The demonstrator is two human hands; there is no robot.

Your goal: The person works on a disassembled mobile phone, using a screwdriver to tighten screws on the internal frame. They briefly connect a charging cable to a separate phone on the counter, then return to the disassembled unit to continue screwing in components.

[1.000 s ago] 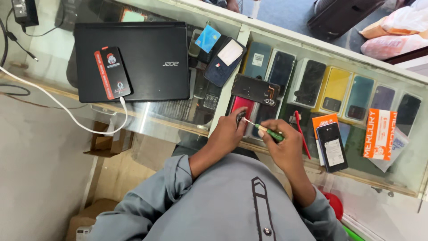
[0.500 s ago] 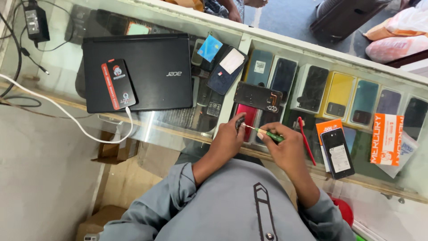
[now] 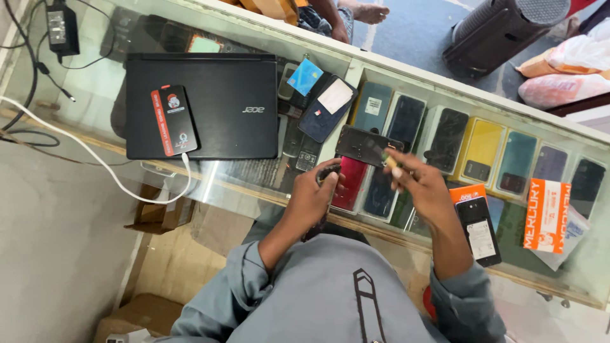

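My left hand [image 3: 312, 195] grips a small dark phone [image 3: 328, 171] at the near edge of a glass counter [image 3: 254, 171], its lower end tilted toward my body. My right hand [image 3: 420, 185] is raised just to the right. Its fingertips pinch a small green-handled tool [image 3: 390, 160], mostly hidden by the fingers. Between the hands a red phone [image 3: 353, 181] lies flat on the glass. Just beyond it lies a dark phone back panel [image 3: 367, 145].
A shut black laptop [image 3: 210, 105] lies at the left, carrying a phone with a red stripe [image 3: 173, 121] on a white cable [image 3: 95, 166]. A black phone on an orange box [image 3: 475, 219] and an orange-white carton [image 3: 546, 213] sit at the right. Several phones are displayed under the glass.
My left hand has picked the dark phone up off the glass and drawn it nearer. My right hand has lifted away from the red phone with the tool.
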